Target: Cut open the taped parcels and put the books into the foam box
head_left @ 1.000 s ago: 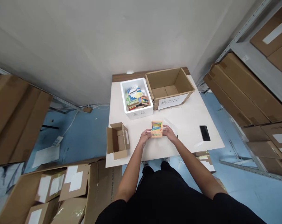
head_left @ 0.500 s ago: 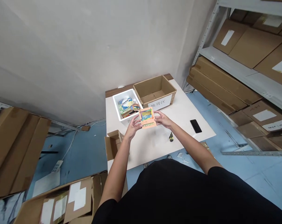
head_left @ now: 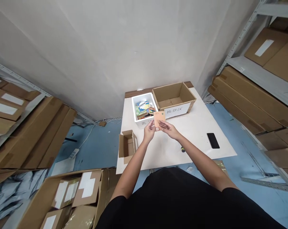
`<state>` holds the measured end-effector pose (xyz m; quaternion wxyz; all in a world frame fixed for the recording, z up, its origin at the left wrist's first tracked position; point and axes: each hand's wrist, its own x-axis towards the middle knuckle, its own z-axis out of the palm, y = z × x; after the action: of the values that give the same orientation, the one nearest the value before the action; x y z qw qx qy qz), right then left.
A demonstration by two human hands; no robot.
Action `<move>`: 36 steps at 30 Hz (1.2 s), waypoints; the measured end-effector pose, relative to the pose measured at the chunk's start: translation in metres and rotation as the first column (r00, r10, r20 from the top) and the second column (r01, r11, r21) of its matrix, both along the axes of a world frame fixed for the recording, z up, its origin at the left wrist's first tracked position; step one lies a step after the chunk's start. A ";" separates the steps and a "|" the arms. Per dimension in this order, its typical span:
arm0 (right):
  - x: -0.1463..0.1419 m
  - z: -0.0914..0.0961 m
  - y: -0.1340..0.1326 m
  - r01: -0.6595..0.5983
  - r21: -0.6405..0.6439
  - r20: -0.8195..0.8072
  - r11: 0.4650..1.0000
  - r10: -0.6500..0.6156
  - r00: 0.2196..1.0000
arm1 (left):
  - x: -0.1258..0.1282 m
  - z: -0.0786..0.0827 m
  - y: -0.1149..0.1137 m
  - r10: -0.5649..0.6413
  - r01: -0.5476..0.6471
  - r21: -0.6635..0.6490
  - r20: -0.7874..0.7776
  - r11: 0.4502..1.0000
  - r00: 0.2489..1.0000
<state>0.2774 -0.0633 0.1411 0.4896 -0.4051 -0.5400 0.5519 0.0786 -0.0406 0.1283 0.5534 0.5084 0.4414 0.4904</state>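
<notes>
A small orange book (head_left: 159, 117) is held up over the table, its plain face with a barcode at the top right corner toward me. My left hand (head_left: 149, 131) pinches its lower left edge. From the right, my right hand (head_left: 169, 129) grips the book too, fingers lying across its face and hiding part of it. Just behind stands a white foam box (head_left: 135, 115), with several books (head_left: 144, 105) in it. An open cardboard box (head_left: 189, 106) with a handwritten label on its front is right of the foam box.
A small open carton (head_left: 128, 144) stands at the left edge of the white table (head_left: 155, 156). A black phone (head_left: 213, 140) and a partly hidden yellow-black cutter (head_left: 182, 149) lie to the right. Shelves with cartons (head_left: 244, 101) rise on the right; a large box of parcels (head_left: 72, 187) is lower left.
The book has been turned from its picture side to its plain barcode side. My right hand has shifted from its edge onto its face. The view has swung left.
</notes>
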 end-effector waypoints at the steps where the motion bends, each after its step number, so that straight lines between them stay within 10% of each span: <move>1: 0.001 0.000 0.002 0.093 -0.002 0.055 0.996 -0.093 0.994 | -0.008 0.000 0.002 0.004 -0.004 -0.025 0.018 1.000 1.000; 4: 0.004 0.002 0.008 0.296 -0.032 0.168 0.955 -0.287 0.943 | -0.027 0.001 0.005 -0.012 0.021 -0.088 0.102 0.996 0.995; 11: -0.002 0.011 0.016 0.021 -0.167 -0.166 0.986 -0.049 0.985 | -0.040 0.000 0.006 -0.034 0.052 -0.093 0.186 0.994 0.982; 16: 0.001 0.021 0.016 -0.005 -0.208 -0.141 0.978 -0.024 0.990 | -0.041 0.003 0.004 0.060 -0.058 0.056 -0.041 0.997 0.997; 24: -0.026 0.020 0.022 -0.201 0.039 -0.043 0.979 0.203 0.978 | -0.016 0.022 0.006 -0.036 0.059 0.170 -0.133 0.984 0.990; 30: -0.012 0.010 0.038 0.308 -0.019 0.172 0.951 -0.301 0.938 | -0.037 0.009 0.022 0.126 -0.120 -0.049 0.128 0.992 0.984; 36: -0.015 0.007 0.051 0.090 -0.214 -0.038 0.973 -0.100 0.994 | -0.041 -0.007 0.023 0.148 -0.127 -0.128 0.167 0.984 0.975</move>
<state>0.2626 -0.0121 0.1482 0.4825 -0.4669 -0.4458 0.5920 0.0377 -0.0173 0.1211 0.5834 0.3982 0.4531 0.5439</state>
